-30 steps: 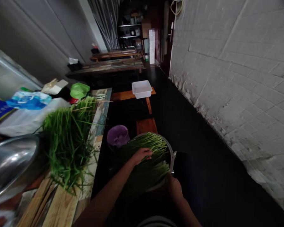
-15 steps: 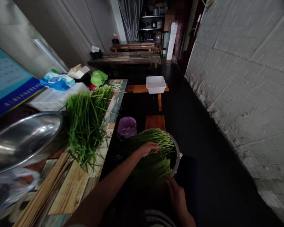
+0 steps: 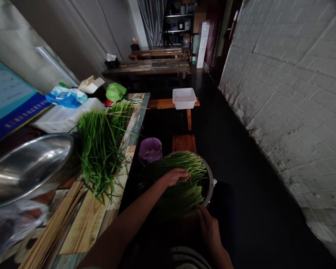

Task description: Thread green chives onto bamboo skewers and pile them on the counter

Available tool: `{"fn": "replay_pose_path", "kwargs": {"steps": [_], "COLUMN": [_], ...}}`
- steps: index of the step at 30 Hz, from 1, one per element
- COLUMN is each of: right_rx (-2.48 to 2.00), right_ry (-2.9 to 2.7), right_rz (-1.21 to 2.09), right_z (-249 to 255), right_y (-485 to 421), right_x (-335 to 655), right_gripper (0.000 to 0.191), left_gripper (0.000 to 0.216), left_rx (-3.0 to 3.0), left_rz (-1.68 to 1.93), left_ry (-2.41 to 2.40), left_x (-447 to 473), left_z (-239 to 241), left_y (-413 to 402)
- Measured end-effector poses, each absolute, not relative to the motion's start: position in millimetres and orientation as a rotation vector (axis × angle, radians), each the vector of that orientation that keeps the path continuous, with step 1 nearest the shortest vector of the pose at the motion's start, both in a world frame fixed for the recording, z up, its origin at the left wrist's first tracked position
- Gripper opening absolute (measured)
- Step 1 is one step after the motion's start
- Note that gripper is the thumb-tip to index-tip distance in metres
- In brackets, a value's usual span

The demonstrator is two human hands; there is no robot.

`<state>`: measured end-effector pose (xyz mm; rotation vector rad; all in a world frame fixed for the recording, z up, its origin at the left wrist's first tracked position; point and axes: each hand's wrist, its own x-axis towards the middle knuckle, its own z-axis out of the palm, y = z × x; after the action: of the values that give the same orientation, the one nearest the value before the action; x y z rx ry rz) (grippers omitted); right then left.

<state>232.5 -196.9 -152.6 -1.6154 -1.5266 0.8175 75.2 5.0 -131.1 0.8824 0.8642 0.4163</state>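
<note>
A wide metal basin (image 3: 210,184) stands low in front of me, filled with green chives (image 3: 194,164) whose pale stalk ends lie to the right. Over the middle of them is my left hand (image 3: 177,176), its fingers pinched together at the stalks, seemingly on a thin chive stalk. My right hand (image 3: 210,228) is at the basin's near right side, closed, thumb and forefinger pressed together; whatever they hold is hidden in the dark. On the table to the left lies a pile of chives (image 3: 99,149) with thin wooden skewers (image 3: 119,113) through the stalk ends.
Left on the plank table (image 3: 82,228) are a large steel bowl (image 3: 30,164), a bundle of skewers (image 3: 56,220) and a green bowl (image 3: 115,91). A purple bucket (image 3: 150,149) stands beside the basin. Ahead, a white tub (image 3: 184,98) rests on a bench. A brick wall (image 3: 296,93) runs along the right.
The view has shifted very slightly. Both hands keep nearly the same place and hold; the chives look unchanged.
</note>
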Motion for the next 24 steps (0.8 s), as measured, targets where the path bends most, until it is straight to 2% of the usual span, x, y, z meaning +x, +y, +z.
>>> {"fn": "replay_pose_path", "kwargs": {"steps": [8, 12, 18, 24], "right_rx": [-1.59, -1.6, -1.605, -1.625], "right_ry": [-1.453, -1.389, -1.379, -1.385], "right_rz": [0.772, 0.729, 0.765, 0.793], "right_z": [-154, -150, -145, -147], "right_y": [-196, -190, -182, -184], "right_x": [228, 222, 225, 229], "right_gripper": [0.035, 0.035, 0.035, 0.038], "left_gripper": [0.037, 0.034, 0.038, 0.038], "left_rx": [0.942, 1.057, 1.06, 1.032], "left_rz": [0.398, 0.26, 0.468, 0.442], "left_ry": [0.846, 0.848, 0.937, 0.947], "left_x": [73, 75, 82, 81], "left_z": [-136, -136, -141, -145], "left_y": [3, -4, -2, 6]}}
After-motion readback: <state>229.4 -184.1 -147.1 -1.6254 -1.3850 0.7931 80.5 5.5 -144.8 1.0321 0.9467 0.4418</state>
